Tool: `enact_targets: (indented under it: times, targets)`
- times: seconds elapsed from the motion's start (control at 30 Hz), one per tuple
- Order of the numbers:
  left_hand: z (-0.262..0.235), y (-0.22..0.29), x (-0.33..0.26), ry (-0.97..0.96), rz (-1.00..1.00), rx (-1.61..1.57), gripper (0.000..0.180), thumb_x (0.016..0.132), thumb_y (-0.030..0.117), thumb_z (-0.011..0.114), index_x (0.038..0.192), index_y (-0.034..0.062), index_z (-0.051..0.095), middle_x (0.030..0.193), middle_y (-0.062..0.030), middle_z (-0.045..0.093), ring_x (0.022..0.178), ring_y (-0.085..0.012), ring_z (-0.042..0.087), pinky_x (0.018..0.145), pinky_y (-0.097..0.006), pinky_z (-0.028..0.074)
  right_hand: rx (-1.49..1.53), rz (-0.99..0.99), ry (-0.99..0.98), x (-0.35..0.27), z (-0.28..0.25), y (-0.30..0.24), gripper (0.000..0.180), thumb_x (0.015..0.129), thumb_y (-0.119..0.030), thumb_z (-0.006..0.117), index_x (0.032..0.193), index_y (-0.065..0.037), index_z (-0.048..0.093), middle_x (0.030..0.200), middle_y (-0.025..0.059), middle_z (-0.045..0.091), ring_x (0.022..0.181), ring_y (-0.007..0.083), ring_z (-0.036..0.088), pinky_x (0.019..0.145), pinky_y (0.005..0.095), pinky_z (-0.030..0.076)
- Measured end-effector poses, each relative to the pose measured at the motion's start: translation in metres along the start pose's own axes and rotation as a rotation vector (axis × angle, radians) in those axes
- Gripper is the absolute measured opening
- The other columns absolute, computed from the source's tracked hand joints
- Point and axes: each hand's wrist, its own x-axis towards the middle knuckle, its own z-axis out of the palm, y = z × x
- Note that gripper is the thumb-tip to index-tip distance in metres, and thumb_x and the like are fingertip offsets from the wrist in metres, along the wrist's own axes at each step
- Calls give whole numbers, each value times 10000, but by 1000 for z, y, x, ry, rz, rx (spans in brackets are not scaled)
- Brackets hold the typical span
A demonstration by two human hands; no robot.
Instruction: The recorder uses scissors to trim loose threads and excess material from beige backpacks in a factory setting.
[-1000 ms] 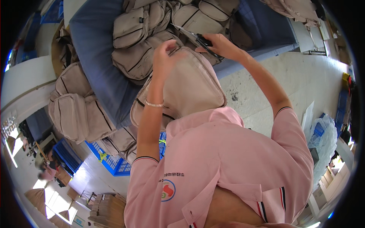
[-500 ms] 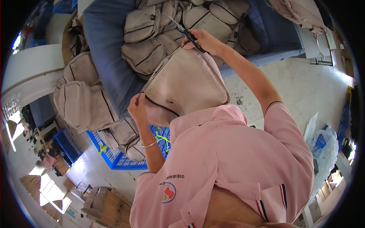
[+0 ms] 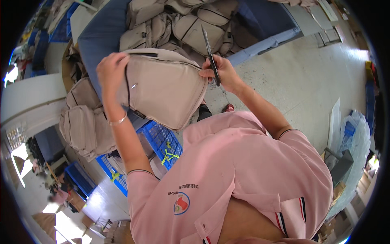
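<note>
A beige backpack (image 3: 166, 87) with dark zippers hangs between my hands in front of my body. My left hand (image 3: 111, 73), slightly blurred, is closed on its left edge near a dark zipper. At the opposite edge, my right hand (image 3: 222, 73) pinches the fabric between fingers and thumb. That same hand also holds a pair of black-handled scissors (image 3: 208, 46), whose blades point up and away from me. The blades look closed and lie apart from the backpack.
Beyond my hands, a blue fabric-lined bin (image 3: 95, 38) holds several similar beige backpacks (image 3: 199, 32). More backpacks (image 3: 87, 126) are piled at left, above blue plastic crates (image 3: 162, 138) with yellow-green ties. Clear plastic wrapping (image 3: 355, 142) stands at right.
The backpack has turned and shifted left. My left hand has moved up and away along with it, while my right hand has come slightly nearer, and the scissors now point more upright.
</note>
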Motion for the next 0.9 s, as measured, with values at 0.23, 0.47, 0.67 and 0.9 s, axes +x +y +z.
enact_targets:
  times: [0.23,0.47,0.67,0.9]
  targets:
    - [187,105,15,-614,306,-36,555,696,602,763,1051,176,737,1171,-41,663,1205,-248,542,1028,-623,277,275,143,281,-30,-52,47,267,761,-13,802,855,-63,558,783,62,647,643,143,631,554,253,496]
    - [224,173,-48,-358,197,-502,725,642,707,742,1089,146,634,1205,-28,594,1346,-265,415,1122,-644,56,129,12,374,-57,-74,49,196,814,-61,768,866,-52,578,769,57,651,623,129,625,551,245,493]
    - [239,181,-61,-171,171,-443,742,639,744,719,1067,152,589,1194,-20,570,1349,-281,406,1107,-663,49,-352,174,445,-107,-84,52,331,884,-323,733,854,-20,605,659,49,598,559,121,564,537,287,460]
    - [240,164,-48,-250,114,-559,762,628,742,740,1076,147,576,1242,-35,556,1353,-294,402,1097,-663,97,-957,193,410,-145,-70,64,614,844,-582,672,909,17,557,752,188,642,688,398,642,615,480,477]
